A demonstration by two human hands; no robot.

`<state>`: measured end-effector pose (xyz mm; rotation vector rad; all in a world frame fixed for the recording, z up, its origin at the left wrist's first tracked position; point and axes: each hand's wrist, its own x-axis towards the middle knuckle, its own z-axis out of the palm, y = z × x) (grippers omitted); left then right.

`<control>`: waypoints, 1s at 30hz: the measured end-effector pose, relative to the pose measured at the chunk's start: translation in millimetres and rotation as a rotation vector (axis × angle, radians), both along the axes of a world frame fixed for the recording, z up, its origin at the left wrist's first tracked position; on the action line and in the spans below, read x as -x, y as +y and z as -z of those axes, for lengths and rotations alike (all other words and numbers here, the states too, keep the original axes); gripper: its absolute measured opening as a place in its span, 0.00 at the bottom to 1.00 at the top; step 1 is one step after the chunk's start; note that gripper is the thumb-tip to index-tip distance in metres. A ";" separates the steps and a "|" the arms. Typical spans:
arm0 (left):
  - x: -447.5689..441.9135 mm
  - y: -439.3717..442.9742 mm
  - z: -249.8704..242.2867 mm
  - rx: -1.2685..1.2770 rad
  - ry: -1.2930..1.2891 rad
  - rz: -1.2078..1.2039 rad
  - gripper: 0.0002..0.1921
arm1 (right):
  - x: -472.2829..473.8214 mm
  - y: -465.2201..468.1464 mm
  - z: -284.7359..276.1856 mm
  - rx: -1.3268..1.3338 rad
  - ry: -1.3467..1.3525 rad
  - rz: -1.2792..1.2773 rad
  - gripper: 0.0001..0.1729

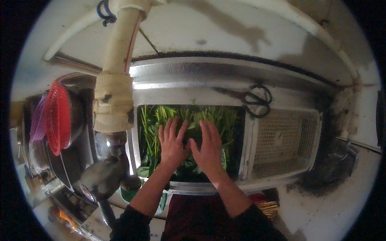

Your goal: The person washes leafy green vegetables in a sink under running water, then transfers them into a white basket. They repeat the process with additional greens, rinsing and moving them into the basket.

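Observation:
Long-stemmed leafy greens (147, 126) fill a rectangular sink basin (245, 144) in front of me. My left hand (172, 144) lies palm down over the greens, its fingers spread towards the far edge. Beside it my right hand (206, 144) is also palm down on the greens, the thumbs close together. Neither hand is closed round anything that I can see; what is under the palms is hidden. Scissors with black handles (259, 101) lie on the metal ledge behind the basin, at the right.
A white perforated plastic basket (283, 141) stands right of the basin. A pale plastic pipe (113, 102) and a metal faucet (104, 180) rise at the left, near the camera. Farther left are a red plastic colander (55, 117) and a purple basket (38, 120).

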<state>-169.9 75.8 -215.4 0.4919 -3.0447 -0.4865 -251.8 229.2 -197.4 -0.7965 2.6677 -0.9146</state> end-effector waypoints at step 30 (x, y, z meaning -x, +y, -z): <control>-0.1 0.2 -42.3 -0.439 0.121 -0.144 0.16 | 57.3 -9.5 47.8 0.047 0.009 0.206 0.18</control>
